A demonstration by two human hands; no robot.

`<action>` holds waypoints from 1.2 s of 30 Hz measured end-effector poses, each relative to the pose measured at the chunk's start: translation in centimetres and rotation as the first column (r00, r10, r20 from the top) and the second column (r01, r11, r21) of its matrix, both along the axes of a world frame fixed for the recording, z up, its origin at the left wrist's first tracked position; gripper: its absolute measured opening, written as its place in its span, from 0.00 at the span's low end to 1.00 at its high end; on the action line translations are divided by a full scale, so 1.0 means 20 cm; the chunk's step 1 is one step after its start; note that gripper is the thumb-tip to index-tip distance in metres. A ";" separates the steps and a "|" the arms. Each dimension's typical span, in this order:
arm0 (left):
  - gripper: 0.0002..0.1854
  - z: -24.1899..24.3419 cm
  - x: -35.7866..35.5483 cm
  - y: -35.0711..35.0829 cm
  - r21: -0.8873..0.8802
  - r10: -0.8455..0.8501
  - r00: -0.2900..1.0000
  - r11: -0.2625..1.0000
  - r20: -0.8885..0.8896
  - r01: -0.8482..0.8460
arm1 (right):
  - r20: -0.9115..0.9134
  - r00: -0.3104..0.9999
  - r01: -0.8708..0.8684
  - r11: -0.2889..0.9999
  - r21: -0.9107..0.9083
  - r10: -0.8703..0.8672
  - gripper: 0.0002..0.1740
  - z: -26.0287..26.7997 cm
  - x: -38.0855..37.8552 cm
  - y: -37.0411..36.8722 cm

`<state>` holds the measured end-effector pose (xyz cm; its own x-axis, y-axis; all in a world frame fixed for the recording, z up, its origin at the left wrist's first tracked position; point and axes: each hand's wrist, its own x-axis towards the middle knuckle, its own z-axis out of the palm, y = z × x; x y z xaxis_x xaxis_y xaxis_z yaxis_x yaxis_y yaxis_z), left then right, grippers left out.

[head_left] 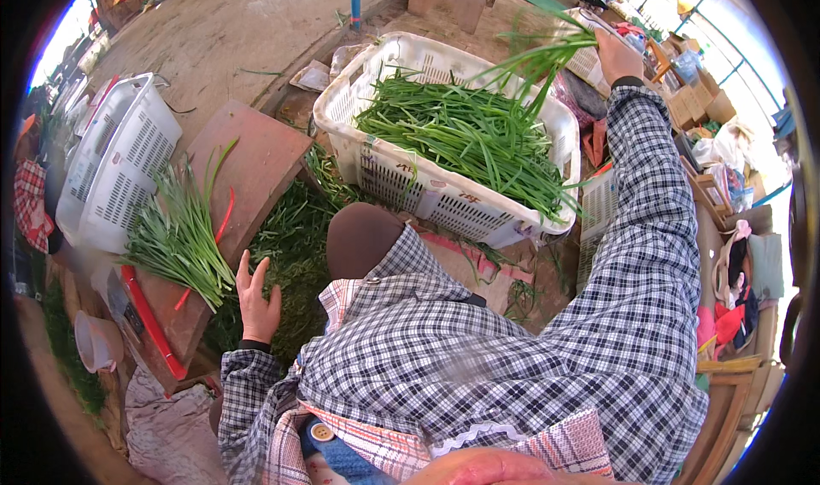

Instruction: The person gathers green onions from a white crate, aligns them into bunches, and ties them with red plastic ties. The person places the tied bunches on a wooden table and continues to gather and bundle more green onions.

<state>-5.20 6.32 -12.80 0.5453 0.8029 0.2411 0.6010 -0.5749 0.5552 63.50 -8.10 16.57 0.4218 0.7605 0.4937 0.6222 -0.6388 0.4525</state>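
My right hand is raised at the upper right, closed around a small bunch of garlic chives whose leaves trail down to the left. Below them stands a white plastic crate heaped with loose chives. My left hand is empty, fingers apart, just beside the pale stem ends of another chive bunch. That bunch lies across a reddish-brown board, over a thin red strip whose ends show on both sides.
A bundle of red strips lies on the board's near part. Behind it stands another white crate, with a white tub nearer. Chive trimmings cover the ground by my knee. Another person's checked sleeve shows far left.
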 end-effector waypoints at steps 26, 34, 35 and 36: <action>0.28 0.72 -0.06 -0.05 -0.546 0.143 0.554 0.485 0.820 0.683 | 0.037 -0.343 -0.933 -0.336 -0.128 0.939 0.23 -0.28 -2.48 0.91; 0.11 0.62 -0.14 -0.01 -0.537 0.238 0.528 0.649 0.816 0.539 | -0.124 -0.187 -0.956 -0.152 0.250 0.974 0.16 -0.41 -2.50 1.03; 0.10 0.62 -0.14 -0.01 -0.536 0.237 0.521 0.635 0.820 0.555 | -0.131 -0.186 -0.953 -0.146 0.267 0.974 0.15 -0.41 -2.50 1.03; 0.10 0.62 -0.14 -0.01 -0.543 0.249 0.517 0.627 0.819 0.558 | -0.135 -0.186 -0.948 -0.141 0.284 0.973 0.15 -0.43 -2.49 1.03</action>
